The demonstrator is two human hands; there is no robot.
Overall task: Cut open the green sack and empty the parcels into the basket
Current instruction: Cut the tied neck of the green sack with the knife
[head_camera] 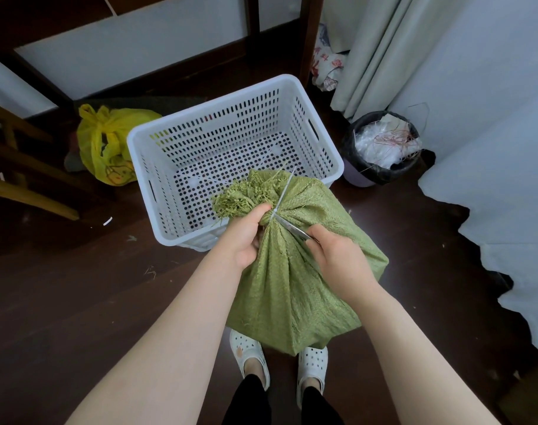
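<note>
Sack (pixel 292 286) upright, neck tilted toward basket (pixel 209 105) near rim; left hand (pixel 249 240) grips neck, right hand (pixel 338 259) grips scissors (pixel 287 226) at tie; open floor (pixel 77 286) leftward.

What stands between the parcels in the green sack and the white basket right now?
Only the green sack itself: its neck is tied shut by a white tie, gripped by the left hand, with the scissors in the right hand at it. The basket beyond stands open.

No text can be read — the print on the yellow bag (pixel 108 150) is too blurred.
</note>
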